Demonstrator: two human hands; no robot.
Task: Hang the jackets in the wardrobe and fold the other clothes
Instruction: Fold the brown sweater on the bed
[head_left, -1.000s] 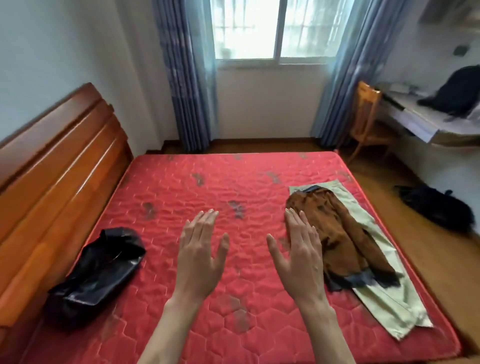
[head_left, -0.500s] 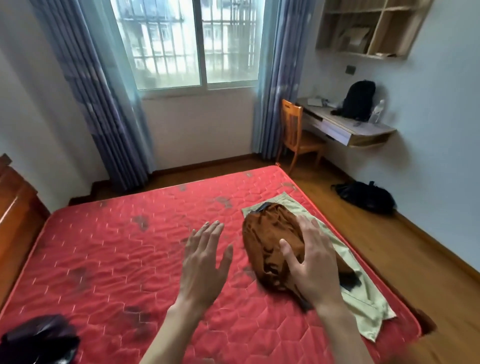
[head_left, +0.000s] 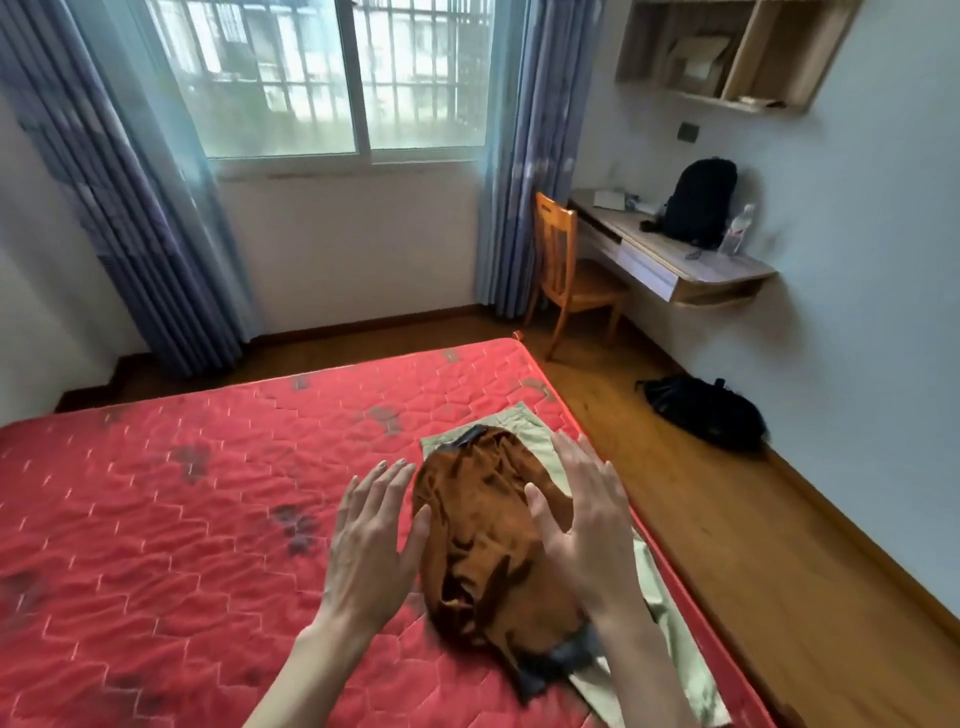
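Note:
A crumpled brown garment (head_left: 483, 540) with a dark hem lies on a flat pale green garment (head_left: 670, 623) near the right edge of the red mattress (head_left: 182, 519). My left hand (head_left: 371, 535) hovers just left of the brown garment, fingers straight and spread, holding nothing. My right hand (head_left: 587, 525) is over the brown garment's right side, fingers straight; whether it touches the cloth is unclear.
A wooden chair (head_left: 569, 275) and a wall-mounted desk (head_left: 675, 270) with a black backpack (head_left: 698, 202) and a bottle stand at the right. A black bag (head_left: 706, 410) lies on the wooden floor. Window and blue curtains are at the far wall.
The view has turned right, so the headboard and the black item on the left left the frame. Both hands moved right and now flank the brown garment.

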